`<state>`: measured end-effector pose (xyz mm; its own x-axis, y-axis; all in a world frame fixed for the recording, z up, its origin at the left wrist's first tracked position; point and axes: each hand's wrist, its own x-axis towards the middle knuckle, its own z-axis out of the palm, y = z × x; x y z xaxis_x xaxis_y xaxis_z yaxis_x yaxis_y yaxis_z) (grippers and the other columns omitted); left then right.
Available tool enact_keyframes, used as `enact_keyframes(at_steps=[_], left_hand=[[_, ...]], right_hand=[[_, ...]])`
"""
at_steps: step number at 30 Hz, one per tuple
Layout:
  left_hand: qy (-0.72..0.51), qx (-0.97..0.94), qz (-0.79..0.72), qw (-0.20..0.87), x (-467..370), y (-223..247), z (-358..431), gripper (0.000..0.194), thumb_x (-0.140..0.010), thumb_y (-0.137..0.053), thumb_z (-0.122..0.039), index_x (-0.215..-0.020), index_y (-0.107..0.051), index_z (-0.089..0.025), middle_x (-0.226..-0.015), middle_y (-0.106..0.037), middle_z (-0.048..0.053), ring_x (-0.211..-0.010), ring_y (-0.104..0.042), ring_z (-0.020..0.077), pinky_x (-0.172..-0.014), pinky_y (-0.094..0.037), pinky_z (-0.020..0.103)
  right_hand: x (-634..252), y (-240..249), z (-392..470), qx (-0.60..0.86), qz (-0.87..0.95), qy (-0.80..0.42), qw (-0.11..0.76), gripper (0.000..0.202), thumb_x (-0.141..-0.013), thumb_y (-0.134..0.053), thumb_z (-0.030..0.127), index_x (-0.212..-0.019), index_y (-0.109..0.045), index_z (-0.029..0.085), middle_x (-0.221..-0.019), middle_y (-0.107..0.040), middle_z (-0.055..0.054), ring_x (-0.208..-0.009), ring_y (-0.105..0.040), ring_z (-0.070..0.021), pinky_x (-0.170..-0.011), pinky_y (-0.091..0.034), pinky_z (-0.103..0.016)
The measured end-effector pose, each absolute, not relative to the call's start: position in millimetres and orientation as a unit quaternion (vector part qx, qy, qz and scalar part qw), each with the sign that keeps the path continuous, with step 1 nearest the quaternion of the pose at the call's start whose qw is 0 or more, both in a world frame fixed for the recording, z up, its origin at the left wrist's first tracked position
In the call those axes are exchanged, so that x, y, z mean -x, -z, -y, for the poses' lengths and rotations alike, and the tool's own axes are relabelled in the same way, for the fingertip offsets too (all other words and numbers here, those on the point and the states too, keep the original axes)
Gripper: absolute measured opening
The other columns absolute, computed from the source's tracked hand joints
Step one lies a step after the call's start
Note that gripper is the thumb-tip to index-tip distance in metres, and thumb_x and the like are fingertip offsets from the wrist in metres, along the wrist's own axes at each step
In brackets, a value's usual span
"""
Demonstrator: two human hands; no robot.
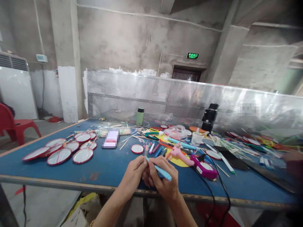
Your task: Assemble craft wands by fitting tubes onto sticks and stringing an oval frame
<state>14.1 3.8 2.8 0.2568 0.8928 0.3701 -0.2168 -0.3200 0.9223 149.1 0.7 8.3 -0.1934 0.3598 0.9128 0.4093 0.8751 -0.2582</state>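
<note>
At the table's front edge, my left hand (pixel 134 172) is closed on a thin flat stick (pixel 146 147) that points away from me. My right hand (pixel 167 178) grips a light-blue marker (pixel 163 173), its tip end close to my left fingers and the stick. The two hands nearly touch, and the lower fingers are partly hidden. Just beyond them lies a small round disc with a red rim (pixel 137 148). Several markers (pixel 155 148) are bunched to the right of the stick. A pink glue gun (pixel 178 154) rests near my right hand.
Larger red-rimmed discs (pixel 82 155) overlap at the left, beside a phone (pixel 110 139). A purple box (pixel 205 168) with black cables sits at the right. Farther back stand a white cup (pixel 197 138), a green bottle (pixel 140 117) and a black bottle (pixel 209 118) before a perforated metal panel (pixel 184 97).
</note>
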Motion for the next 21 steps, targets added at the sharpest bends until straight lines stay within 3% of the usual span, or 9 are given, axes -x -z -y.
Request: enact_keyframes(at_steps=[21], left_hand=[[-0.544,-0.590,-0.286,0.524,-14.3,-5.1,-2.3,0.028,-0.087,-0.054,-0.040,-0.069,-0.049,-0.020,-0.047,-0.053,-0.005,-0.043,-0.053,0.0127,-0.044,-0.040,0.022]], right_hand=[[-149.5,-7.2,-0.9,0.257,0.772,0.015,0.581,0.013,-0.086,-0.056,0.011,-0.090,-0.065,0.019,-0.073,-0.064,-0.002,-0.063,-0.058,-0.0133,-0.061,-0.048,-0.026]])
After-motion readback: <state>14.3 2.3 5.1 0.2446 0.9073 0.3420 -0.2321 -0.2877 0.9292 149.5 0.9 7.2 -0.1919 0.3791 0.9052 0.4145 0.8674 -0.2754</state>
